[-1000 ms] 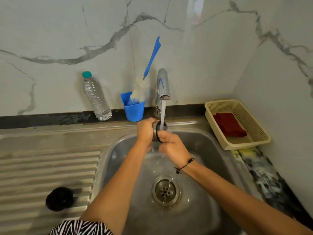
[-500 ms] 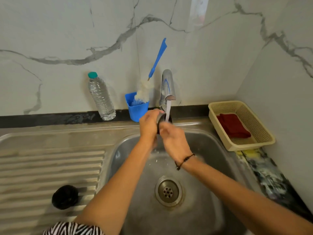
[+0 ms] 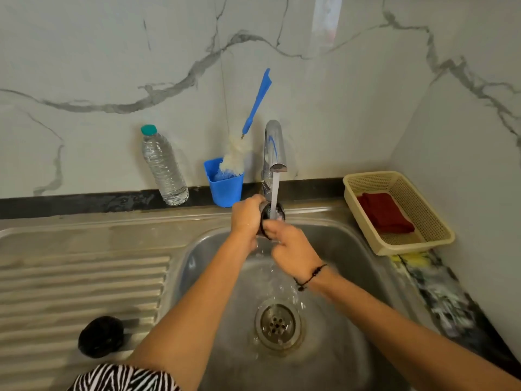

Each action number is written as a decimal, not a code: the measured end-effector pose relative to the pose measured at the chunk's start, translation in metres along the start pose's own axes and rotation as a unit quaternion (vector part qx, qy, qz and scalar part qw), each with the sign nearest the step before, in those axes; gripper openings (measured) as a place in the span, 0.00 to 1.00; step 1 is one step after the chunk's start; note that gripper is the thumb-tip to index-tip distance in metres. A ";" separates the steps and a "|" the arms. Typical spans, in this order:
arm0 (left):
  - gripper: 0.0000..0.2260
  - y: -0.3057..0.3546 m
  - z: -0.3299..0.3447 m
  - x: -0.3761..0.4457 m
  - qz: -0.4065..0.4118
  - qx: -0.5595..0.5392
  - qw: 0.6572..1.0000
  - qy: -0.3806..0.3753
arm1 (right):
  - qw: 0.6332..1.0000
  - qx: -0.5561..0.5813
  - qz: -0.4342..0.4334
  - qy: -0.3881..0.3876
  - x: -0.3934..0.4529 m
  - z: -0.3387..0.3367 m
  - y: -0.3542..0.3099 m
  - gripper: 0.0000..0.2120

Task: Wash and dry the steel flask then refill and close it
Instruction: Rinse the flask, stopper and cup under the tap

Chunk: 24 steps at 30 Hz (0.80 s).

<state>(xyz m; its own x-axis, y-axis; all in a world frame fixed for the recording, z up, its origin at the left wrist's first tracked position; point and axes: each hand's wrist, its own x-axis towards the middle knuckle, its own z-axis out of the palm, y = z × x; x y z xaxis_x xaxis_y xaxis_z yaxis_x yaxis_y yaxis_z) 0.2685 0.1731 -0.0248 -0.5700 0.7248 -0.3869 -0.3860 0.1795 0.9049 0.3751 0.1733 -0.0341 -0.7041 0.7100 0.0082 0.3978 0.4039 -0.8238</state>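
Over the steel sink (image 3: pixel 346 249) I hold the dark-rimmed steel flask (image 3: pixel 273 214) with its mouth up under the tap (image 3: pixel 274 148). Water runs from the spout into the flask's opening and spills down toward the drain (image 3: pixel 277 325). My left hand (image 3: pixel 245 218) grips the flask's body from the left. My right hand (image 3: pixel 290 246) holds it from the front, fingers curled at its rim. Most of the flask is hidden behind both hands. A round black lid (image 3: pixel 101 336) lies on the ribbed drainboard at the lower left.
Against the marble wall stand a clear water bottle (image 3: pixel 165 167) with a teal cap and a blue cup (image 3: pixel 225 183) holding a blue-handled bottle brush (image 3: pixel 251 119). A cream basket (image 3: pixel 423 238) with a red cloth (image 3: pixel 384 211) sits right of the sink. Splashed water covers the basin.
Both hands and the flask stay under the running water; my right hand has shifted slightly lower on the flask's front. The view has drifted a little.
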 end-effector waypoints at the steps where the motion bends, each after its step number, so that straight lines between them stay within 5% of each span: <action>1: 0.09 0.001 -0.002 -0.001 -0.017 0.001 1.000 -0.005 | 0.992 -0.113 -0.042 -0.019 0.000 -0.003 0.003 0.17; 3: 0.08 0.002 -0.004 -0.002 -0.069 0.008 0.997 -0.034 | 0.924 -0.362 -0.120 -0.032 0.002 -0.010 0.007 0.22; 5: 0.10 0.000 -0.007 0.000 -0.107 0.003 0.992 -0.063 | 0.888 -0.431 -0.162 -0.008 0.004 -0.014 0.007 0.28; 10: 0.09 -0.002 -0.010 0.007 -0.109 -0.025 0.990 -0.082 | 0.974 -0.204 -0.096 -0.009 0.000 0.003 0.001 0.27; 17: 0.11 -0.008 -0.004 0.003 -0.128 -0.045 0.987 -0.082 | 0.889 -0.433 -0.147 -0.018 0.007 -0.024 -0.003 0.23; 24: 0.12 -0.010 -0.011 0.010 -0.144 -0.058 0.984 -0.082 | 0.931 -0.315 -0.153 -0.101 0.009 -0.016 0.006 0.25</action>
<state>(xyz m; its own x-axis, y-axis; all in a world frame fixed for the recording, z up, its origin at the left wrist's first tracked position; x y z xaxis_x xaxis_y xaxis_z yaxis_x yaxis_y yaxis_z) 0.2586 0.1719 -0.0393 -0.3039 0.7536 -0.5829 -0.6000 0.3239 0.7315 0.3803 0.1910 -0.0296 -0.9118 0.4097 0.0291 0.3823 0.8724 -0.3048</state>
